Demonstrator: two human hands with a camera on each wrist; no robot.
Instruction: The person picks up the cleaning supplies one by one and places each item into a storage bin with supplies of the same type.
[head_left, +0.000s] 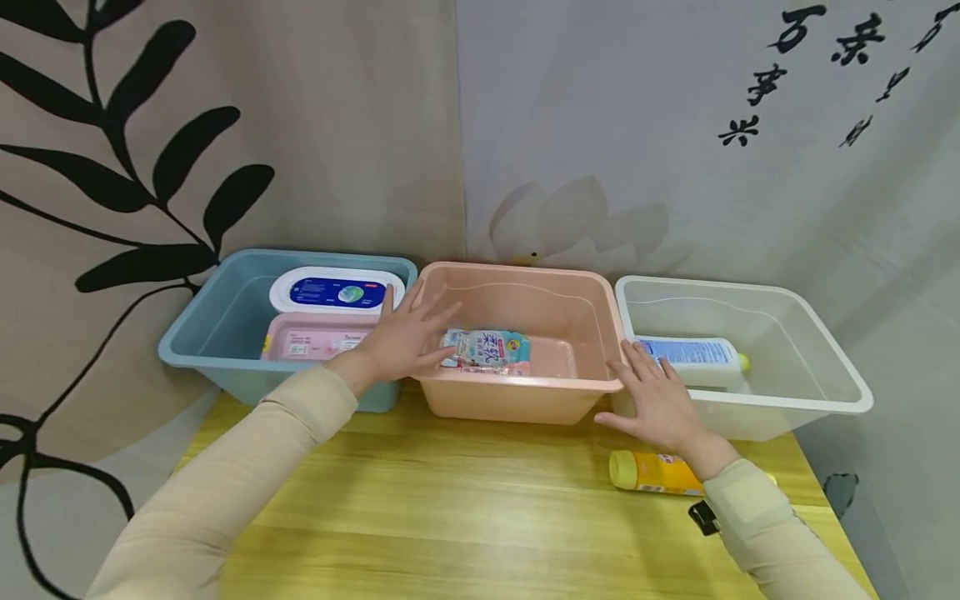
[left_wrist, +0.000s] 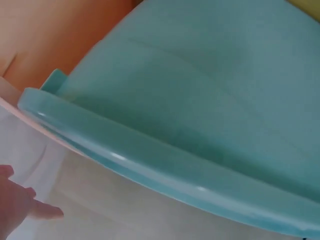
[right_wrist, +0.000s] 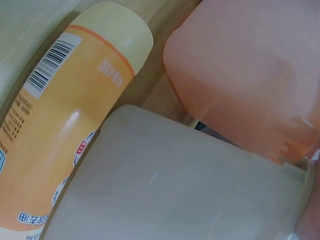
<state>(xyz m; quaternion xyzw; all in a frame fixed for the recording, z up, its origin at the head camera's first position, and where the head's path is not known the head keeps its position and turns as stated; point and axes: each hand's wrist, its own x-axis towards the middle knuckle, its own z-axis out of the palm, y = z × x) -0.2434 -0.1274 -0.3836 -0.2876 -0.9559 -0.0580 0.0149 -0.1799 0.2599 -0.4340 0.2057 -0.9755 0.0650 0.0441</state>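
My left hand is over the left side of the pink bin, fingers spread, with nothing held. Inside that bin lies a blue-and-pink soft packet. My right hand has its fingers extended at the near left corner of the white bin, beside the pink bin's rim; it seems to touch the corner. A white bottle with a blue label lies in the white bin. On the table near my right wrist lies an orange bottle with a yellow cap, partly hidden by the sleeve in the head view.
To the left stands a blue bin with an oval white-and-blue pack and a pink pack inside. The three bins stand in a row along the back of the wooden table, before a printed curtain.
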